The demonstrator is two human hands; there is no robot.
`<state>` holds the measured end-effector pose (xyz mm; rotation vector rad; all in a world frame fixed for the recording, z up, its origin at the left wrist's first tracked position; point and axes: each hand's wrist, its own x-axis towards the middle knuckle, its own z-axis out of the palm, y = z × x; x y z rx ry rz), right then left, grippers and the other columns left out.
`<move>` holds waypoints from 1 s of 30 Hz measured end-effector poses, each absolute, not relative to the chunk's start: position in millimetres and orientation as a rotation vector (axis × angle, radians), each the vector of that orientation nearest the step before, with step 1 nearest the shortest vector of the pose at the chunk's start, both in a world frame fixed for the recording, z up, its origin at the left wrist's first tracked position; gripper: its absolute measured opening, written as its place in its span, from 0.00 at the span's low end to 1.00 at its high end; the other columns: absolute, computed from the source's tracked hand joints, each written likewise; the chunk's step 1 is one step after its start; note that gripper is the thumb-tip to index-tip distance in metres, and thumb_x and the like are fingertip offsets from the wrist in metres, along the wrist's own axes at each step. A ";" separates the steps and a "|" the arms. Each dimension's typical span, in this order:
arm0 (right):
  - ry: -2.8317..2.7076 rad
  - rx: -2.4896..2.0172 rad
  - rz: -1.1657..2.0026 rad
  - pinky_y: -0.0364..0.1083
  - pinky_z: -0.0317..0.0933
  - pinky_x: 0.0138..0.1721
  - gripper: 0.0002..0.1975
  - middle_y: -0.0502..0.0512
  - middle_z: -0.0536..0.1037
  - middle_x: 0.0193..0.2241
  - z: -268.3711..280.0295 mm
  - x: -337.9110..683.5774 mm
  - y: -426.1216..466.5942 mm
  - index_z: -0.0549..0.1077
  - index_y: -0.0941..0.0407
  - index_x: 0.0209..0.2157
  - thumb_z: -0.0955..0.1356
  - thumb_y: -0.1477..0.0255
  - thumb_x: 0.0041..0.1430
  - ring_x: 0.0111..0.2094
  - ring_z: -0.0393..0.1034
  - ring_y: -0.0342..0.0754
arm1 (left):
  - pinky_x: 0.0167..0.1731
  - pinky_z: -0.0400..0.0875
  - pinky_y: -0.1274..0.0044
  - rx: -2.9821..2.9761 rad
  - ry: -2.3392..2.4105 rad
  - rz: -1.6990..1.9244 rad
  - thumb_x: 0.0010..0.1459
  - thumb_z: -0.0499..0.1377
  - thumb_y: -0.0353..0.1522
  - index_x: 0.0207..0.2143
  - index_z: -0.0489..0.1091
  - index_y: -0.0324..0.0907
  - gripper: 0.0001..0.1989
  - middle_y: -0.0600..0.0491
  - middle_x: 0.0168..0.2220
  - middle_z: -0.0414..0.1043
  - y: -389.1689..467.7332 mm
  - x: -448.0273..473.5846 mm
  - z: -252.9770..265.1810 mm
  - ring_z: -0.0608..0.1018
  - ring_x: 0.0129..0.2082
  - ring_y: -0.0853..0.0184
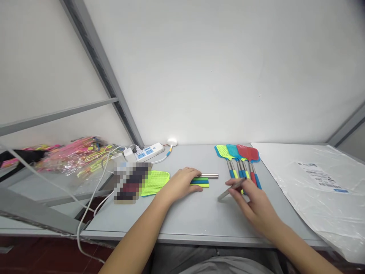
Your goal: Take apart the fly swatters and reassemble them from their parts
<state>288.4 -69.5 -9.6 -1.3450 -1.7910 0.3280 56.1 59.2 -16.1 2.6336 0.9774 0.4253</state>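
Observation:
My left hand (184,183) lies closed on the tabletop, fingers and thumb either side of a bundle of green, blue and yellow-green handles (203,183). Silver metal rods (211,176) stick out just beyond them. To the left of that hand are yellow-green mesh fly swatter heads (155,182) with a blue edge below; whether they join the handles is hidden. Between thumb and fingers, my right hand (252,201) pinches a slim grey metal rod (227,194), tilted and blurred at its lower end. Beyond it lie several fly swatters (238,153) with yellow-green, blue and red heads.
A white power strip (149,151) with plugs and cables sits at the back left, near a small white round device (172,142). Plastic-bagged colourful items (82,156) are further left. White plastic packaging (310,190) covers the right side. A pixelated patch hides something left of the mesh heads.

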 end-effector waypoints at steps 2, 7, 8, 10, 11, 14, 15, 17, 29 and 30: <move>-1.754 -1.394 0.343 0.47 0.61 0.34 0.08 0.53 0.74 0.35 7.8 291.4 -59.2 0.67 0.52 0.38 0.60 0.65 0.67 0.35 0.68 0.48 | 0.46 0.66 0.71 2.628 0.980 0.437 0.53 0.64 0.44 0.51 0.69 0.50 0.23 0.52 0.48 0.72 58.0 55.8 -15.9 0.72 0.48 0.59; -1.821 -1.493 0.397 0.45 0.59 0.31 0.13 0.51 0.74 0.32 40.6 290.5 -14.4 0.66 0.52 0.35 0.57 0.63 0.68 0.32 0.68 0.47 | 0.47 0.67 0.71 2.598 1.039 0.556 0.54 0.62 0.48 0.52 0.69 0.51 0.25 0.53 0.50 0.73 58.0 51.3 -9.9 0.73 0.49 0.59; -1.861 -1.527 0.422 0.45 0.58 0.30 0.13 0.50 0.75 0.31 43.6 288.8 -3.1 0.67 0.52 0.36 0.56 0.63 0.68 0.31 0.68 0.46 | 0.48 0.66 0.70 2.584 1.071 0.608 0.57 0.60 0.47 0.53 0.68 0.50 0.24 0.52 0.51 0.72 59.6 49.0 -7.3 0.73 0.50 0.59; -2.021 -1.562 0.415 0.44 0.57 0.28 0.14 0.51 0.76 0.30 46.2 282.9 19.1 0.69 0.52 0.37 0.55 0.63 0.68 0.29 0.69 0.47 | 0.51 0.64 0.68 2.541 1.159 0.743 0.63 0.53 0.45 0.56 0.65 0.47 0.22 0.49 0.54 0.70 64.6 42.7 -0.7 0.72 0.52 0.59; -2.120 -1.552 0.383 0.45 0.57 0.29 0.15 0.51 0.76 0.30 46.1 278.6 29.1 0.70 0.52 0.38 0.56 0.64 0.68 0.30 0.69 0.47 | 0.52 0.64 0.67 2.514 1.204 0.817 0.65 0.50 0.43 0.57 0.63 0.46 0.21 0.48 0.54 0.70 67.5 39.0 2.7 0.71 0.52 0.59; -2.314 -1.463 0.298 0.45 0.58 0.33 0.14 0.53 0.77 0.34 42.1 263.0 51.1 0.73 0.51 0.38 0.58 0.65 0.67 0.33 0.70 0.49 | 0.50 0.65 0.68 2.449 1.270 0.983 0.67 0.48 0.40 0.57 0.62 0.43 0.20 0.47 0.52 0.70 75.1 28.5 11.4 0.73 0.50 0.61; -2.334 -1.441 0.290 0.46 0.58 0.34 0.14 0.53 0.78 0.35 40.2 258.0 55.3 0.74 0.51 0.39 0.58 0.65 0.67 0.35 0.71 0.49 | 0.49 0.66 0.69 2.442 1.263 1.005 0.67 0.48 0.40 0.54 0.65 0.44 0.18 0.48 0.50 0.72 76.6 25.8 13.2 0.73 0.48 0.62; -2.342 -1.422 0.273 0.46 0.58 0.36 0.15 0.54 0.78 0.37 36.2 250.5 60.0 0.74 0.51 0.41 0.58 0.66 0.67 0.36 0.71 0.50 | 0.47 0.67 0.71 2.442 1.234 1.017 0.67 0.49 0.38 0.46 0.71 0.45 0.14 0.51 0.44 0.75 77.7 22.5 15.3 0.75 0.44 0.63; -2.300 -1.398 0.305 0.46 0.61 0.35 0.14 0.52 0.79 0.38 21.5 252.3 57.7 0.74 0.51 0.43 0.60 0.63 0.66 0.36 0.71 0.49 | 0.40 0.64 0.70 2.506 1.182 0.993 0.65 0.53 0.35 0.37 0.76 0.46 0.12 0.53 0.34 0.77 80.7 14.9 12.1 0.73 0.37 0.62; -2.275 -1.431 0.331 0.46 0.60 0.33 0.14 0.52 0.79 0.36 20.0 256.1 56.1 0.74 0.51 0.42 0.60 0.62 0.66 0.35 0.71 0.49 | 0.40 0.64 0.70 2.507 1.193 0.996 0.65 0.53 0.35 0.36 0.76 0.46 0.12 0.53 0.34 0.78 82.4 12.6 11.5 0.72 0.37 0.62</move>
